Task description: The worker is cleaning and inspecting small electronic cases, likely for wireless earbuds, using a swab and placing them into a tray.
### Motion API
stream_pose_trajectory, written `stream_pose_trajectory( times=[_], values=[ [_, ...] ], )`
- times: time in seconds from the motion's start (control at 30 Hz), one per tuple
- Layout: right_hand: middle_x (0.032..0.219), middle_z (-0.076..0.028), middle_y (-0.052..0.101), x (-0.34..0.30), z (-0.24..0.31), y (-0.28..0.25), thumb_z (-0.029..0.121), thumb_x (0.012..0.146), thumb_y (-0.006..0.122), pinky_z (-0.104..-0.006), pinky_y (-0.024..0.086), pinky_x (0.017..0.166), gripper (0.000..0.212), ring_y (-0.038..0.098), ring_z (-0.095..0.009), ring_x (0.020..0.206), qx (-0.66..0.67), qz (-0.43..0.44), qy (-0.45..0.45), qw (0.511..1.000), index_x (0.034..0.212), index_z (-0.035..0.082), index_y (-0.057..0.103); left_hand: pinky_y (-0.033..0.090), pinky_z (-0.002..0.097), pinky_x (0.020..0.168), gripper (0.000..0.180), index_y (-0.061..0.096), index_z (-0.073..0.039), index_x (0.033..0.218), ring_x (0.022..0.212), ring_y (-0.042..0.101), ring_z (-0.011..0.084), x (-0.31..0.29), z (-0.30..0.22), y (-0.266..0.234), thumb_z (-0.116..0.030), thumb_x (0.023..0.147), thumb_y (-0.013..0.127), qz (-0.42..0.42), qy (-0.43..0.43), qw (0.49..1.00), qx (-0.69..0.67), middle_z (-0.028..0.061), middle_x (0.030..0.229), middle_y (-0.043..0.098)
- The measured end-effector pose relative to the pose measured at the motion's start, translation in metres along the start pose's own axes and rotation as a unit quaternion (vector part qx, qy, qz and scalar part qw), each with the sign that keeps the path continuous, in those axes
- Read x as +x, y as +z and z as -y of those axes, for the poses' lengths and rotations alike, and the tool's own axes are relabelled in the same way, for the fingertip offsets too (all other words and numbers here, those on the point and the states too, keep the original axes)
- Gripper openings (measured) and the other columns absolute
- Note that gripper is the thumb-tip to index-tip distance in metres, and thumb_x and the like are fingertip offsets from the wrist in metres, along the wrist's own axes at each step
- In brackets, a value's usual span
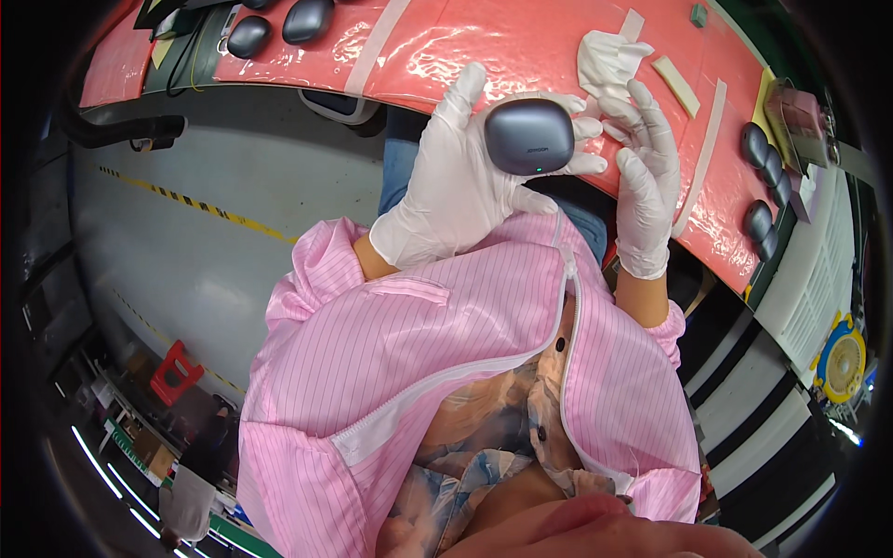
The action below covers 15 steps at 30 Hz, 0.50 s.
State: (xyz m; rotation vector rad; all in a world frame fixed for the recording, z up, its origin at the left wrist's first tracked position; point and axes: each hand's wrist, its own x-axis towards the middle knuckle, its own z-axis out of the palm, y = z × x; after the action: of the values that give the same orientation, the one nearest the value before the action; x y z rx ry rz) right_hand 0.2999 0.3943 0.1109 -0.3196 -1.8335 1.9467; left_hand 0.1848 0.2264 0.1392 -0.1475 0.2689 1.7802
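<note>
A dark blue-grey earbud charging case (530, 138) with rounded corners lies on the upturned palm and fingers of my left hand (437, 181). A small green light glows near its lower edge. My left hand wears a white glove, its thumb raised and its fingertips showing beyond the case. To the right, my white-gloved right hand (646, 186) is raised with fingers apart and a little bent, holding nothing that I can see. Just beyond its fingertips is a crumpled white cloth (609, 60); whether they touch is not plain.
Shiny red sheeting (521, 46) covers the table. Similar dark cases (307, 20) sit at the far left, and several more (755, 144) stand near the right edge. A pale strip (676, 86) lies beside the cloth. A dark padded bar (130, 130) juts out at left.
</note>
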Motion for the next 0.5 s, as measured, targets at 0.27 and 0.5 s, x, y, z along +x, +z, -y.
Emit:
stream_pose_trajectory(
  times=[0.27,0.5],
  values=[
    [0.116,-0.011,0.059,-0.004,0.003,0.006,0.001,0.082,0.06,-0.0322,0.04,0.098,0.065,0.055,-0.018,0.108,-0.043,-0.044,0.026,0.998,0.141,0.002,0.035,0.038,0.0306,0.103,0.081,0.032,-0.002,0.14,0.126,0.043,0.018,0.0,0.016,0.003,0.011,0.068,0.067,-0.049,0.303,0.706,0.639,0.011,0.134,0.044],
    [0.128,-0.015,0.053,-0.012,0.013,0.007,-0.004,0.071,0.069,-0.0369,0.042,0.096,0.079,0.054,-0.028,0.115,-0.34,-0.037,-0.186,0.921,0.141,0.0,0.033,0.038,0.0325,0.104,0.086,0.026,-0.002,0.143,0.129,0.042,0.0225,0.014,0.022,0.0,0.008,0.069,0.069,-0.024,0.314,0.677,0.665,0.0156,0.138,0.042]
  ],
)
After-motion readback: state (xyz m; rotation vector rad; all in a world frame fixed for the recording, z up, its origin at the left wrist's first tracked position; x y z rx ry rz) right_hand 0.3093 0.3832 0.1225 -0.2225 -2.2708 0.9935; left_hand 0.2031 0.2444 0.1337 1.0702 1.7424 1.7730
